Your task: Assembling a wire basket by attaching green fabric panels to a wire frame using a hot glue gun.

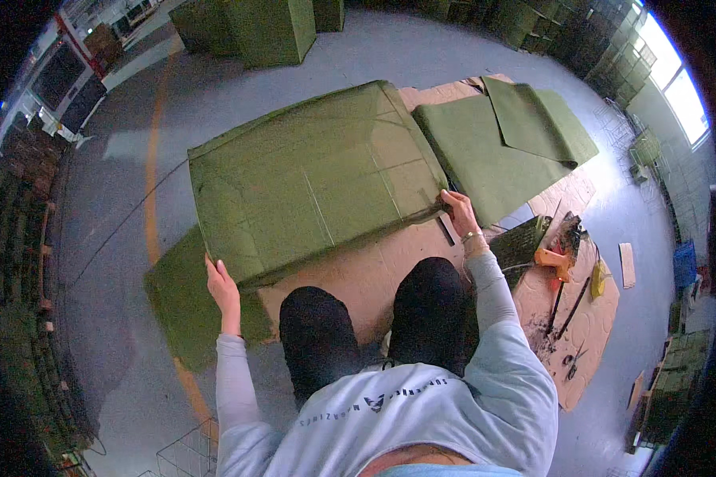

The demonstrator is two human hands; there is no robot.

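A wide wire frame covered in see-through green fabric spans the space in front of my knees, its thin wires showing through. My left hand holds its near left corner, fingers against the edge. At the near right corner, my right hand pinches the rim where the fabric bunches. Brown cardboard lies beneath, and a darker green piece rests on the floor below my left hand. To the right, flat green sheets overlap, one with a folded-over edge.
An orange glue gun, black sticks, a yellow item and scissors lie on cardboard at my right. A green block stands beside them. Tall green boxes stand at the back, and stacks line both sides.
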